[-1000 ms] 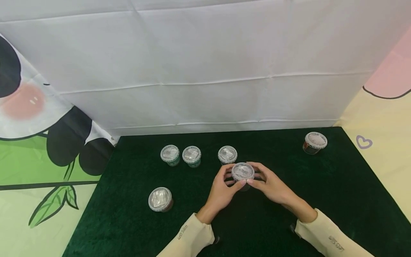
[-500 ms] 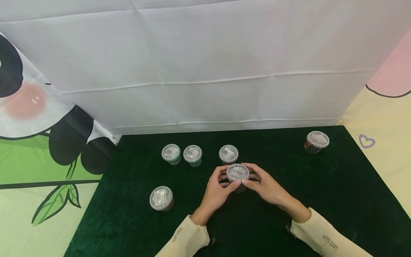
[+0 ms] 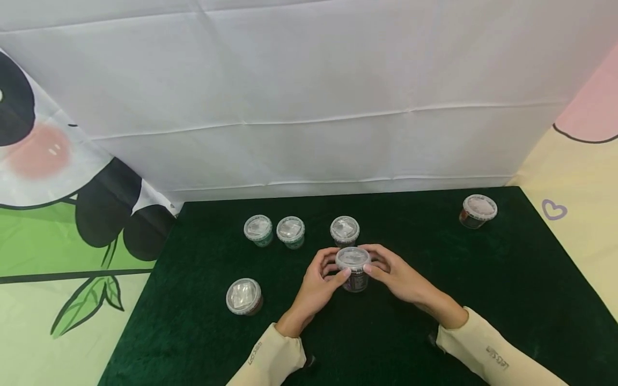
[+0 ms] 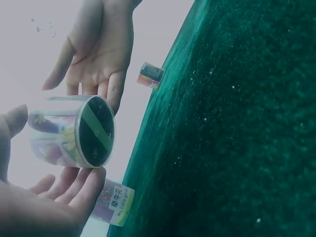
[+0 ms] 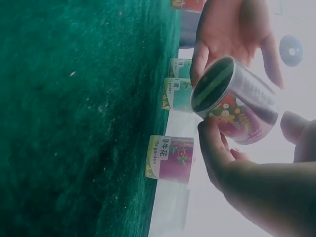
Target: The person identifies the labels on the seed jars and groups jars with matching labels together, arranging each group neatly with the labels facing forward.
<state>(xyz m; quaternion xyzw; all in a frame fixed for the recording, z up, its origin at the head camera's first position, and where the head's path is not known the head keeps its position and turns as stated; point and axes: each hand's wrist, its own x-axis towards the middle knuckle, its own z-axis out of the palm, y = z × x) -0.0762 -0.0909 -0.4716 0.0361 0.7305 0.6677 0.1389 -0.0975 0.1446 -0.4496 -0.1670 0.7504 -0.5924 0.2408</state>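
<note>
A lidded plastic cup with a purple flowered label is between my two hands, slightly tilted. Its dark base shows in the left wrist view, raised off the green cloth. My left hand grips its left side, fingers curved behind and thumb in front. On the other side my right hand holds it the same way, its fingers near the base in the right wrist view. Just behind stands a similar cup, labelled purple and marked "little garden".
Two teal cups stand side by side at the back left. A reddish-brown cup sits at the front left, another dark cup at the far right back. Green cloth covers the table, with a white curtain behind.
Both hands have shifted a little left with the cup. The cup has tipped so that more of its front side shows below the lid. The other cups stay put.
</note>
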